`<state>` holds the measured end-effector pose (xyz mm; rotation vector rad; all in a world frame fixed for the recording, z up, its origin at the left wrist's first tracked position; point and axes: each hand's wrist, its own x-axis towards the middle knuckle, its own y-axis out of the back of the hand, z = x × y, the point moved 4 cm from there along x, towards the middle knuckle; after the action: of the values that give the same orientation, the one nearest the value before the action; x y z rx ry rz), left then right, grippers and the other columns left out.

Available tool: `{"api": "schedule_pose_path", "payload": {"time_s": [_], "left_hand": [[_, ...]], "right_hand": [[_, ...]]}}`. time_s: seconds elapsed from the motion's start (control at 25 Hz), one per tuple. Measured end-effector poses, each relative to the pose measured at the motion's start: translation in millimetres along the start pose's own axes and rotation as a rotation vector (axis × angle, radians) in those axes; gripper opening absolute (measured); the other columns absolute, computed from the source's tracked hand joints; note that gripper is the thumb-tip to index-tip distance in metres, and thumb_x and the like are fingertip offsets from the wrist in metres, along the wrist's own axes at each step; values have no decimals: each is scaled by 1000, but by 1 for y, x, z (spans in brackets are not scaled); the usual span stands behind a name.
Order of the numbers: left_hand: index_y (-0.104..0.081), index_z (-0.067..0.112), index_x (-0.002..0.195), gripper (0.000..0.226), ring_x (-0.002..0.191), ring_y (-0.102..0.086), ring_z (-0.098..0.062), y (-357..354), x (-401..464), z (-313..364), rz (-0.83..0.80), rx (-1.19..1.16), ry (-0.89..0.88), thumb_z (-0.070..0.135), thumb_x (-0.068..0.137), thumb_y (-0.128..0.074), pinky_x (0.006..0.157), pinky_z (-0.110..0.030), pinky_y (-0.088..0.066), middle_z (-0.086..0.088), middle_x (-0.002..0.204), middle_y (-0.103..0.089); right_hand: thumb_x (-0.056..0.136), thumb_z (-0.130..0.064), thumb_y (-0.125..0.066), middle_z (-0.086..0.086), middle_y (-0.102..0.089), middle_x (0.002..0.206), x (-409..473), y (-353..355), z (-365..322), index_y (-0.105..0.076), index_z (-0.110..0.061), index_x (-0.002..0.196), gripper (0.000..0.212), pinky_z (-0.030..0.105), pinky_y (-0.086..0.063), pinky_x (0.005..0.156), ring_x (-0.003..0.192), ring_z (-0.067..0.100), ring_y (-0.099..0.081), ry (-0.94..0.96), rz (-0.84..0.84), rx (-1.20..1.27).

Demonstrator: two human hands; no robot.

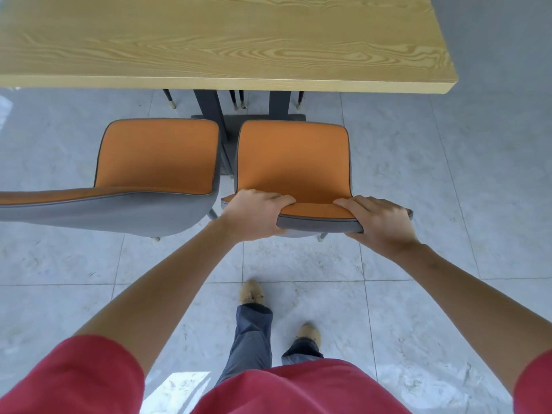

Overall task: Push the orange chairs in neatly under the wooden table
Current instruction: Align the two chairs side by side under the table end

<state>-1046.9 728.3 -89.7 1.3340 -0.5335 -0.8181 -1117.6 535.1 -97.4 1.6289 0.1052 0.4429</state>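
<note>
The wooden surface (227,46) is the biggest thing here, long and bare, with dark legs under it. Two orange chairs stand side by side in front of it on the shiny gray tile floor (433,204). Both seats sit clear of the near edge, so neither chair is pushed in yet.

The left chair (158,153) is near the right chair (292,159), with a thin gap between them. Nobody touches the left one. The right chair is the one in hand.

Each chair looks stiff, with a padded orange seat, a gray back shell, and thin legs with gold tips. It is probably not very heavy, and those small feet should slide easily on the smooth tiles (maybe too easily, so it could turn sideways). The top rim of the back looks like the best place to hold, with one hand near each end, so the push goes straight.

That is how the person holds it. Both arms reach out forward and down, nearly straight. The left hand (254,215) wraps the left end of the back rim, fingers (274,200) curled over onto the orange side. The right hand (379,224) grips the right end the same way, its fingers close together over the top and the thumb below.
</note>
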Motion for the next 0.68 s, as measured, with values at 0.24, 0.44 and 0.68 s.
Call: {"api": "schedule_pose_path", "payload": {"time_s": [0.24, 0.44, 0.68], "left_hand": [[-22, 26, 149, 63, 138, -37, -16, 25, -20, -20, -395, -333, 149, 53, 94, -37, 102, -27, -36, 6, 154, -31], [-25, 16, 148, 53, 140, -32, -26, 39, -50, -100, -261, -54, 387, 39, 101, -27, 114, -41, -25, -5, 153, -33], [-38, 12, 137, 62, 126, -47, -32, 21, -103, -159, -499, 237, 624, 47, 88, -53, 102, -44, -38, -10, 136, -48]], "right_hand": [[70, -62, -58, 9, -74, 102, 35, 10, -57, -54, -6, 130, 82, 37, -55, 83, 87, 25, -73, -4, -99, -60], [89, -51, -50, 9, -54, 133, 103, -22, -128, -28, -13, 144, 71, 36, -46, 93, 118, 25, -55, -95, -504, 61], [88, -40, -55, 8, -63, 112, 115, -26, -136, -39, -13, 136, 58, 33, -50, 74, 100, 26, -63, -187, -531, 11]]}}
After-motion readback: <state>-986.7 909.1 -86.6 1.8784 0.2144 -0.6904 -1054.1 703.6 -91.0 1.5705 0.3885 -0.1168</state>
